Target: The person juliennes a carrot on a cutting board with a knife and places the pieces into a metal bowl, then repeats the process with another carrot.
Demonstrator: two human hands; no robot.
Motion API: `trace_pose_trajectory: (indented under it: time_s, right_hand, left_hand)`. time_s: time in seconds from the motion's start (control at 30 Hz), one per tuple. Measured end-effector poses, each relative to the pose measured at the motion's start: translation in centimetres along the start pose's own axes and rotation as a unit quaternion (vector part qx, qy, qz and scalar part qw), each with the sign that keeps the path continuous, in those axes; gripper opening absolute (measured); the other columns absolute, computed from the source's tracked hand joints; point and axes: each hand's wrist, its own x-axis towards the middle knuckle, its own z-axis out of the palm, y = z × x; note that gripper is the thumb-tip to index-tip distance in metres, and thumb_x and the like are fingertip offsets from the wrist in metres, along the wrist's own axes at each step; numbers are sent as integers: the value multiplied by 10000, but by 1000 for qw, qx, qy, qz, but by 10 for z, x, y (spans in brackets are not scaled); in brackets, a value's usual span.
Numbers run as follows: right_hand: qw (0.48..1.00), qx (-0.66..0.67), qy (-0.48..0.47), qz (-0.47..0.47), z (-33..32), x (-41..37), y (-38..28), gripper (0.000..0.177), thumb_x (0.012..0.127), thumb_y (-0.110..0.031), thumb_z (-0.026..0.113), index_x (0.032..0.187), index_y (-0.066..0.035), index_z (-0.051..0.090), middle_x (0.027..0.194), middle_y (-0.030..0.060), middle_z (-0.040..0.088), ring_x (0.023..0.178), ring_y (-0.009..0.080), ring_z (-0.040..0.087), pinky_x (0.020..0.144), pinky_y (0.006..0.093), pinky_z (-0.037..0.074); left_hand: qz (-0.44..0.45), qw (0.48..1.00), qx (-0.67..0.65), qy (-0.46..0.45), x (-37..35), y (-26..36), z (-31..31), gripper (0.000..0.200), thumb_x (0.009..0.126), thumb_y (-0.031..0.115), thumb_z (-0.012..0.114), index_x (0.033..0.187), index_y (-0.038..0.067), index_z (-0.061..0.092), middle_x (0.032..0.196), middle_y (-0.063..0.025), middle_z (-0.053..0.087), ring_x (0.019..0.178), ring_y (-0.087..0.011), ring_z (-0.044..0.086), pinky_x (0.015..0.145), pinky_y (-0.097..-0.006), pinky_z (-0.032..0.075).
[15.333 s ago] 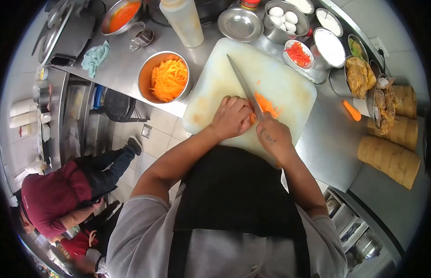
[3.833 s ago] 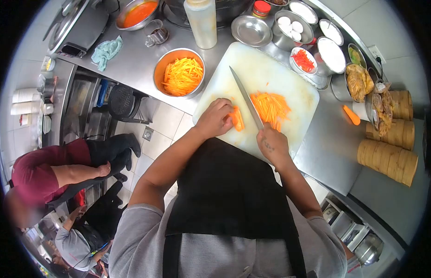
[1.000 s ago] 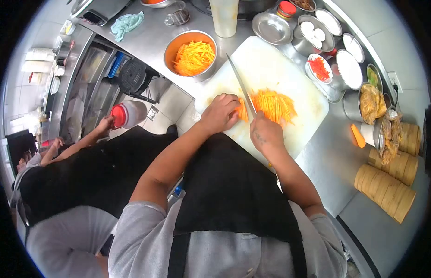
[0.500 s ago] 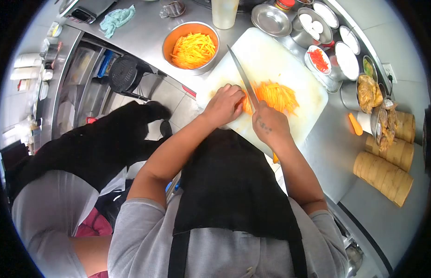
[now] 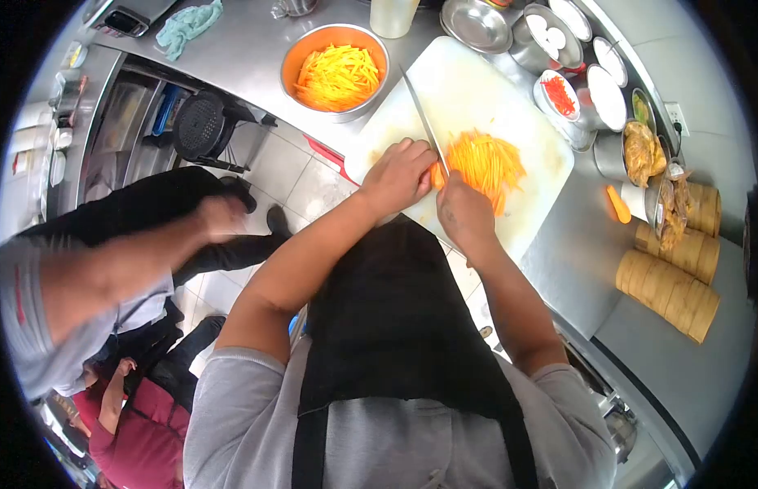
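Observation:
My right hand [image 5: 466, 213] is closed on the handle of a long kitchen knife [image 5: 422, 112], whose blade points toward the far side of the white cutting board [image 5: 550, 163]. My left hand [image 5: 399, 175], fingers curled, presses an orange carrot piece [image 5: 437, 174] against the board just left of the blade. To the right of the knife lies a loose pile of carrot strips [image 5: 486, 167]. Beyond the board's left corner stands a metal bowl [image 5: 340, 116] with more carrot strips [image 5: 338, 75] in it.
At right are a whole carrot [image 5: 618, 205], bamboo steamers [image 5: 668, 293] and a small bowl of red strips [image 5: 560, 96]. Several metal pots [image 5: 525, 53] line the wall. A teal cloth [image 5: 187, 26] lies far left. A co-worker's blurred arm [image 5: 126, 273] and another person in red [image 5: 142, 428] are at left.
The knife has moved slightly left and stands more upright over the carrot piece. The co-worker at left has shifted, an arm now reaching out, and a person in red shows more fully.

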Motion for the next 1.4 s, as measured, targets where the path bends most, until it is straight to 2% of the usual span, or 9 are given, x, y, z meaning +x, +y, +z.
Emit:
trace_pose_trajectory:
  time_s: [0.23,0.43,0.53,0.73,0.83,0.9,1.13,1.2,1.4]
  right_hand:
    - [999,-20,-49,-2,-24,-21,-1,197,955,-181,534,952,16,537,762,269,658,734,437,673,676,514,533]
    - [1000,5,15,-23,-18,-6,-2,192,948,-176,533,948,15,540,761,267,662,722,436,678,672,515,539]
    - [998,-22,-65,6,-24,-18,-7,197,948,-183,523,952,12,552,775,269,677,760,440,694,716,526,548]
    - [1000,6,-5,-10,-22,-5,-8,200,940,-170,523,941,27,558,777,273,674,742,452,687,701,543,542]
    - [997,-6,-73,37,-22,-20,-12,211,939,-175,525,957,34,553,780,281,670,744,466,678,701,551,537]
    - [1000,15,-10,12,-2,-4,-10,220,944,-183,515,974,33,542,787,287,669,746,469,676,704,555,535]
    - [997,-1,-63,35,-17,-22,-11,225,948,-191,516,971,31,545,794,286,675,755,464,682,715,549,536]
    - [999,12,-20,35,-1,-2,-12,222,948,-189,514,969,29,550,792,277,679,761,460,685,719,545,538]
    - [999,2,-31,-16,-32,-16,-9,216,945,-184,510,967,27,552,777,273,677,753,455,686,714,539,540]
  left_hand:
    - [-6,1000,1,-7,0,1,-2,321,737,25,672,1051,40,606,985,-122,571,918,-322,556,830,-412,489]
    - [13,1000,-9,10,2,-2,-1,242,765,57,644,1003,60,604,942,-93,559,909,-291,559,820,-405,478]
    - [8,1000,-6,13,-1,-1,0,247,766,56,644,1010,61,608,947,-92,562,917,-289,562,826,-405,477]
    - [10,1000,-8,14,2,-4,-2,231,768,61,645,995,60,605,951,-92,564,931,-287,561,833,-403,475]
    - [-5,1000,-9,16,-2,-1,0,215,773,60,645,983,58,600,948,-94,564,939,-288,562,838,-402,473]
    - [-3,1000,-16,-4,-2,-4,0,261,763,52,671,1012,51,594,1018,-111,582,953,-312,561,838,-410,476]
    - [-5,1000,-6,7,-4,0,0,252,758,52,678,996,53,594,1011,-105,584,951,-310,562,840,-412,477]
    - [-11,1000,-14,-13,-3,-3,0,241,761,54,677,987,50,591,1022,-105,581,958,-313,560,849,-412,478]
    - [-6,995,-75,63,-3,-2,-4,206,758,40,651,956,48,596,970,-101,571,934,-305,562,843,-410,468]
